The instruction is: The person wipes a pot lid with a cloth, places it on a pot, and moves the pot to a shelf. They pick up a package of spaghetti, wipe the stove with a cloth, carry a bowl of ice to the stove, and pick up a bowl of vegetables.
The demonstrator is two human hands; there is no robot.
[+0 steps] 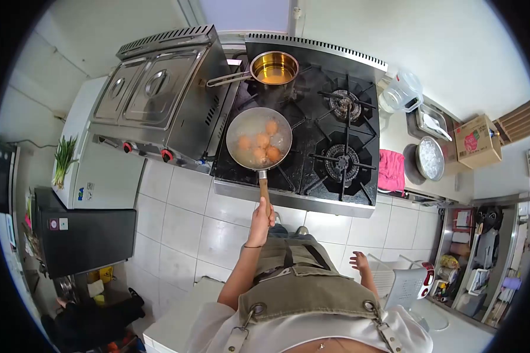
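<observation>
My left hand [259,223] is wrapped round the wooden handle [264,189] of a frying pan [237,122]. The pan rests on the front left burner of the black gas stove [303,176]. Several brown eggs [262,140] lie in its cloudy, bubbling water. Behind it stands a steel saucepan [285,55] with yellowish liquid inside, its handle pointing left. My right hand [359,260] hangs beside my body, fingers apart, holding nothing.
A steel appliance with lidded wells [165,88] adjoins the stove. On the right counter are a pink cloth [391,170], a bowl of ice-like pieces [430,159], a clear pitcher [405,91] and a cardboard box [477,141]. Another person [94,323] is at lower left.
</observation>
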